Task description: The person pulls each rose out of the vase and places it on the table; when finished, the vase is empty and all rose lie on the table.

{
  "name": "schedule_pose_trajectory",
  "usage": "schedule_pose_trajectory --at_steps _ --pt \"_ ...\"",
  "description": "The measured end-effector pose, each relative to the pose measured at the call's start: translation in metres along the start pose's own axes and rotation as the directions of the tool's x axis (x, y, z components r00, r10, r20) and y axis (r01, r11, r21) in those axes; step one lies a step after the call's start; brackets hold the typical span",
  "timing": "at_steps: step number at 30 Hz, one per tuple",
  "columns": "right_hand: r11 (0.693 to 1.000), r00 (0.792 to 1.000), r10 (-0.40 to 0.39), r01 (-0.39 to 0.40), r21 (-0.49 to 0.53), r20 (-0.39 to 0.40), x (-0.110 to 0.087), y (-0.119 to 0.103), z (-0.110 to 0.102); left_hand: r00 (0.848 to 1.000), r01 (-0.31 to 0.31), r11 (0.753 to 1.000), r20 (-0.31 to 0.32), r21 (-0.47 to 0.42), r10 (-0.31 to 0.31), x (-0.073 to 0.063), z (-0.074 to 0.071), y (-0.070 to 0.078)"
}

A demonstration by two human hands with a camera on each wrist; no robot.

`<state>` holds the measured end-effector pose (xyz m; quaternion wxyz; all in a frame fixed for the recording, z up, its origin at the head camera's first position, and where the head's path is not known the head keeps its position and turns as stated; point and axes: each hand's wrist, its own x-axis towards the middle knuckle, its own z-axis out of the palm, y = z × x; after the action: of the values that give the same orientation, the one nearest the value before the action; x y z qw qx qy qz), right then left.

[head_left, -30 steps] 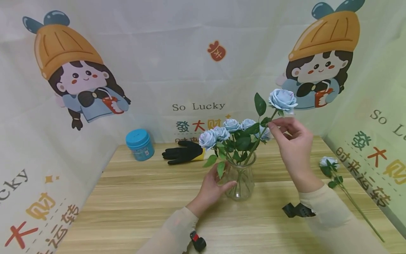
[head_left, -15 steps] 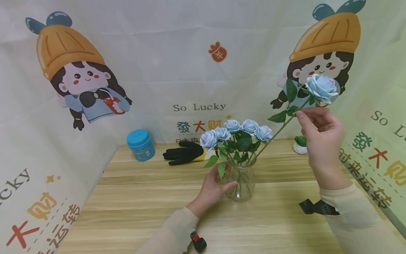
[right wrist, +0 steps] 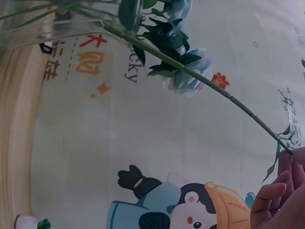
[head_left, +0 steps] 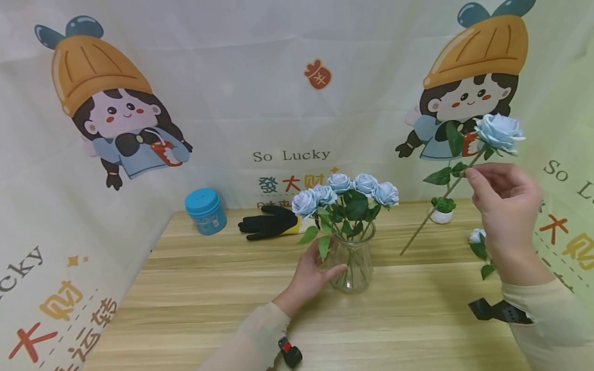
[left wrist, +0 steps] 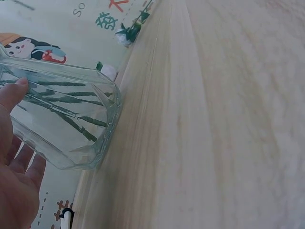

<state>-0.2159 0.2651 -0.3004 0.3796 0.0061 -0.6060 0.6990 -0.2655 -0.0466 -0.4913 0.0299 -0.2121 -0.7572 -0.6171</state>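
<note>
My left hand (head_left: pixel 308 281) holds the clear glass vase (head_left: pixel 355 275) from its left side, thumb in front and fingers behind. Several light blue roses (head_left: pixel 365 184) with green leaves stand in it, their stems showing through the glass in the left wrist view. To the right, my right hand (head_left: pixel 508 208) pinches a single blue rose (head_left: pixel 498 134) by its upper stem, just under the bloom. That rose is raised and tilted, its lower stem slanting down left, apart from the vase. In the right wrist view the long bare stem (right wrist: pixel 207 83) crosses in front of the vase.
Another pale rose (head_left: pixel 477 237) lies at the right, partly hidden by my right arm. Along the back of the wooden table (head_left: pixel 195 288) are a blue tub (head_left: pixel 204 211), a black glove (head_left: pixel 266 224) and a small potted plant (head_left: pixel 441 211). A printed cloth hangs behind.
My right hand has moved right with the rose, whose stem has come up out of the vase. The potted plant has come into view. My left hand stays on the vase.
</note>
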Motion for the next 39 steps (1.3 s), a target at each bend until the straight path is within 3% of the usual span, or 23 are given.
schedule_pose_trajectory --at_steps 4,8,11,16,19,24,29,34,39 --pt "0.970 0.998 0.038 -0.027 -0.240 0.040 -0.001 0.011 -0.014 1.000 0.002 1.000 0.001 -0.004 -0.002 -0.001 -0.001 0.000" --pt "0.884 0.991 0.073 -0.010 -0.468 0.116 -0.001 0.027 -0.031 1.000 0.008 1.000 -0.001 0.002 -0.008 -0.001 -0.001 0.000" --pt "0.833 0.978 0.125 -0.011 -0.553 0.168 -0.001 0.039 -0.045 1.000 0.013 1.000 -0.002 0.006 -0.013 -0.001 -0.001 0.001" --pt "0.742 0.935 0.239 -0.001 -0.671 0.262 -0.001 0.057 -0.073 1.000 0.024 1.000 0.001 0.009 -0.024 -0.002 -0.001 0.002" --pt "0.695 0.912 0.261 0.049 -0.717 0.316 0.000 0.070 -0.086 1.000 0.022 1.000 -0.001 0.013 -0.022 -0.002 -0.001 0.001" --pt "0.647 0.876 0.268 0.144 -0.749 0.400 0.003 0.095 -0.109 1.000 0.016 1.000 -0.001 0.017 -0.016 -0.001 -0.001 0.001" --pt "0.601 0.842 0.322 0.173 -0.781 0.434 0.005 0.113 -0.125 1.000 0.017 1.000 0.002 0.010 -0.017 -0.001 -0.001 0.001" --pt "0.567 0.813 0.362 0.196 -0.800 0.456 0.010 0.128 -0.135 0.999 0.032 0.999 0.005 0.005 -0.032 -0.001 0.000 0.003" --pt "0.544 0.765 0.390 0.257 -0.799 0.512 0.015 0.141 -0.141 0.999 0.037 0.999 0.006 0.005 -0.037 -0.002 0.000 0.005"
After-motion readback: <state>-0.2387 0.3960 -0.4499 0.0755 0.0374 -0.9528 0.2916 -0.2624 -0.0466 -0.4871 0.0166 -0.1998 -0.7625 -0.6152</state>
